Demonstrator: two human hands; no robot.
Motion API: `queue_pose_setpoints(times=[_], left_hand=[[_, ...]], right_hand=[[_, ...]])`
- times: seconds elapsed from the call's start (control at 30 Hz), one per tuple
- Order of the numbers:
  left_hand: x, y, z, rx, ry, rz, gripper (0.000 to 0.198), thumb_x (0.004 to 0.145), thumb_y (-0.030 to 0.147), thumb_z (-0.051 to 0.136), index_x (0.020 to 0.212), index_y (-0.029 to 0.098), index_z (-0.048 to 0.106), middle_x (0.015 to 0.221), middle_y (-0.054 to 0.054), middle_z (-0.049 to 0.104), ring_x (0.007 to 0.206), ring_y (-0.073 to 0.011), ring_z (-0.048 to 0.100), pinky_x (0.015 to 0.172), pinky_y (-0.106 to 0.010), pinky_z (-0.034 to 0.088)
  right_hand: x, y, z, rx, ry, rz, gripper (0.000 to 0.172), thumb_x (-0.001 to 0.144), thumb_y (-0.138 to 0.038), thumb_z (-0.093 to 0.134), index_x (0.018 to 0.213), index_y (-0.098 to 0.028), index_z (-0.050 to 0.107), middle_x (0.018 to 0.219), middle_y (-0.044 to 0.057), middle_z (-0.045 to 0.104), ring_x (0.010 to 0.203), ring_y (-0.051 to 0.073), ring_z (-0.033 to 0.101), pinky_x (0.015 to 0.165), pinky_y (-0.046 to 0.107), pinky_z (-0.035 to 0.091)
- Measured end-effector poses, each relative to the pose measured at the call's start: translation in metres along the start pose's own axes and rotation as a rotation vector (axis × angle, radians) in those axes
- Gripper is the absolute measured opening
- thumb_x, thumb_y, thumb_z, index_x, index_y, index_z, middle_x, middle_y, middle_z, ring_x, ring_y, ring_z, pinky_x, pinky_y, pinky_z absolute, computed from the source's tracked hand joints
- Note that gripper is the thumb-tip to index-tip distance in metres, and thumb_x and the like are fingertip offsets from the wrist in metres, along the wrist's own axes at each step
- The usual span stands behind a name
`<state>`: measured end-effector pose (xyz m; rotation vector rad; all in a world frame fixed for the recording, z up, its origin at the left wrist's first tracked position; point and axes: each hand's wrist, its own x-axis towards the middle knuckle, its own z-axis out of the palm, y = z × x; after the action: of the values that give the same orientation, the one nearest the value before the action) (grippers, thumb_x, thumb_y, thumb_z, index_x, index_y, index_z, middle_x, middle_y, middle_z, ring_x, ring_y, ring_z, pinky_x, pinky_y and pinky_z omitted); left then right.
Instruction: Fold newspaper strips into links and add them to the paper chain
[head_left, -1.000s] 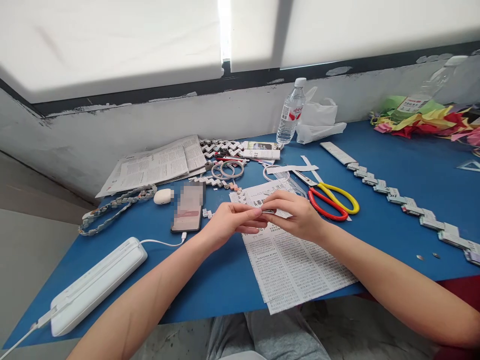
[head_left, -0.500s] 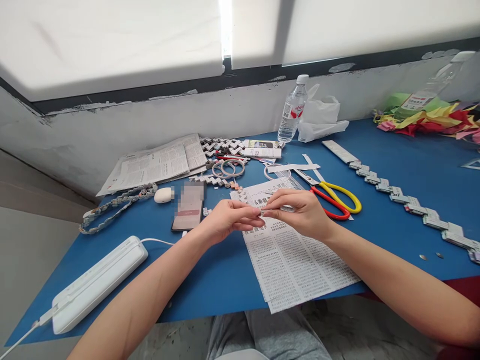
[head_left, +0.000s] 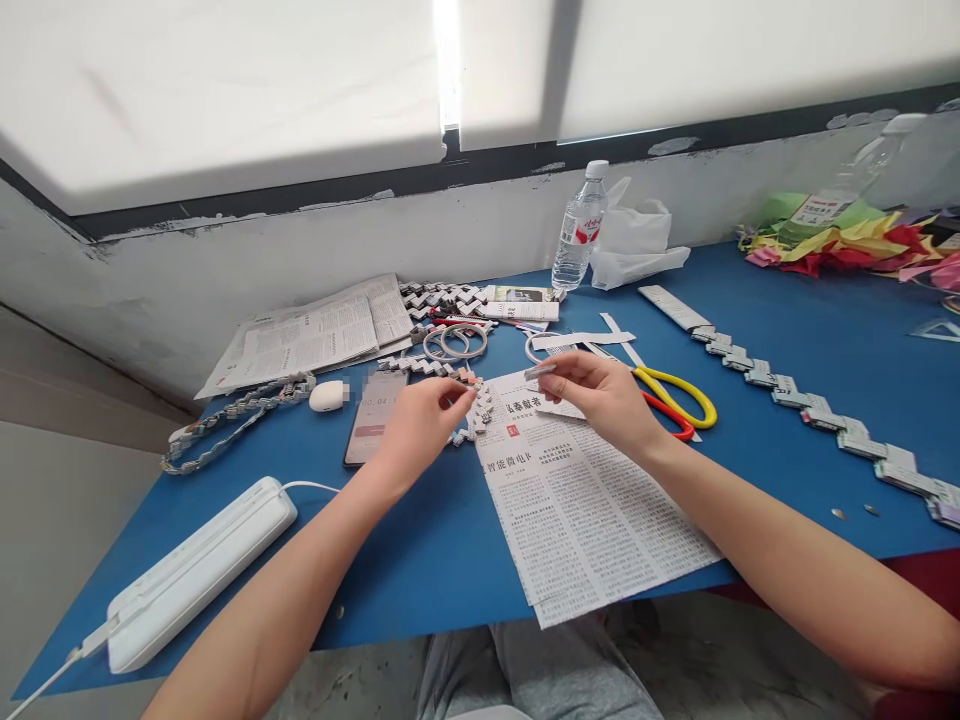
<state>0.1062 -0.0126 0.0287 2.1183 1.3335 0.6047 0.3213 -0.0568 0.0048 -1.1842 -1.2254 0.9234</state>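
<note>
My right hand pinches a small folded paper piece between thumb and fingers, above the top of a newspaper sheet. My left hand has its fingers curled on the end of a short woven paper chain lying at the sheet's left edge. Yellow and red scissors lie just right of my right hand. A phone lies just left of my left hand.
A blue table carries a long folded paper chain at right, a water bottle, a white plastic bag, folded newspapers, tape rings, a white power bank with cable, an earbud case and coloured paper.
My hands have come apart. The right hand kept the folded piece and lifted it away toward the back; the left hand moved to the short chain on the table.
</note>
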Motion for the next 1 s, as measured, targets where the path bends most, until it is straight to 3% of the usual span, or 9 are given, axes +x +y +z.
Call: queue_pose_setpoints(times=[0.1,0.23,0.37,0.5,0.6,0.67,0.77,0.9,1.0], left_hand=[[0.0,-0.007,0.016,0.356,-0.028,0.071,0.027,0.088,0.041,0.053,0.091,0.017,0.065,0.098,-0.009,0.066,0.093,-0.0258,0.061,0.073,-0.032,0.045],[-0.002,-0.008,0.034,0.557,-0.087,0.108,0.029,0.087,0.041,0.054,0.097,0.014,0.059,0.105,-0.013,0.062,0.1,-0.0287,0.057,0.078,-0.035,0.045],[-0.012,0.0,0.035,0.52,-0.157,0.078,0.02,0.09,0.033,0.047,0.093,0.016,0.057,0.098,-0.012,0.063,0.093,-0.0265,0.061,0.075,-0.033,0.045],[-0.023,0.012,0.033,0.324,-0.228,0.014,0.027,0.09,0.04,0.045,0.101,0.017,0.055,0.089,-0.011,0.067,0.087,-0.0282,0.064,0.072,-0.033,0.045],[-0.021,0.014,0.025,0.154,-0.223,0.039,0.037,0.091,0.044,0.043,0.115,0.017,0.052,0.094,-0.011,0.068,0.09,-0.0284,0.065,0.075,-0.034,0.046],[-0.015,0.011,0.012,0.099,-0.191,0.075,0.035,0.094,0.035,0.036,0.121,0.018,0.052,0.103,-0.011,0.068,0.096,-0.0266,0.063,0.081,-0.033,0.046],[-0.007,0.003,-0.014,0.101,-0.254,0.148,0.034,0.086,0.018,0.039,0.108,0.023,0.064,0.113,-0.007,0.067,0.102,-0.024,0.061,0.083,-0.03,0.045],[-0.007,-0.002,-0.034,0.207,-0.456,0.044,0.028,0.074,0.017,0.05,0.092,0.025,0.07,0.095,-0.004,0.072,0.084,-0.0222,0.064,0.065,-0.024,0.046],[-0.01,0.0,-0.03,0.301,-0.394,-0.005,0.022,0.075,0.022,0.052,0.088,0.024,0.069,0.088,-0.004,0.072,0.076,-0.0225,0.064,0.059,-0.025,0.043]], right_hand=[[0.0,0.002,0.005,0.014,-0.072,0.098,0.027,0.07,-0.038,0.075,0.083,-0.016,0.069,0.071,0.004,0.068,0.062,0.015,0.06,0.063,0.033,0.052],[0.002,0.008,0.01,0.028,-0.165,0.224,0.028,0.069,-0.041,0.075,0.076,-0.015,0.068,0.065,0.003,0.066,0.057,0.012,0.057,0.06,0.03,0.049],[0.006,0.018,0.009,0.061,-0.204,0.327,0.029,0.069,-0.043,0.075,0.072,-0.015,0.067,0.063,0.002,0.065,0.054,0.011,0.056,0.058,0.028,0.047],[0.008,0.022,0.007,0.065,-0.23,0.337,0.028,0.07,-0.042,0.074,0.071,-0.015,0.067,0.062,0.001,0.065,0.054,0.011,0.055,0.058,0.027,0.045],[0.008,0.021,0.008,0.056,-0.217,0.346,0.028,0.068,-0.042,0.074,0.07,-0.015,0.066,0.06,0.0,0.064,0.052,0.01,0.053,0.056,0.027,0.043],[0.008,0.02,0.008,0.055,-0.198,0.354,0.028,0.067,-0.041,0.075,0.071,-0.015,0.066,0.06,0.0,0.063,0.052,0.01,0.053,0.056,0.027,0.042],[0.008,0.02,0.007,0.056,-0.201,0.361,0.028,0.068,-0.041,0.075,0.073,-0.014,0.067,0.062,0.001,0.064,0.053,0.01,0.054,0.057,0.027,0.043],[0.006,0.022,0.007,0.06,-0.243,0.365,0.027,0.071,-0.041,0.073,0.078,-0.015,0.068,0.066,0.002,0.065,0.057,0.011,0.056,0.06,0.028,0.046],[0.004,0.023,0.008,0.046,-0.244,0.341,0.027,0.073,-0.039,0.071,0.086,-0.016,0.068,0.065,0.001,0.065,0.056,0.011,0.056,0.059,0.028,0.047]])
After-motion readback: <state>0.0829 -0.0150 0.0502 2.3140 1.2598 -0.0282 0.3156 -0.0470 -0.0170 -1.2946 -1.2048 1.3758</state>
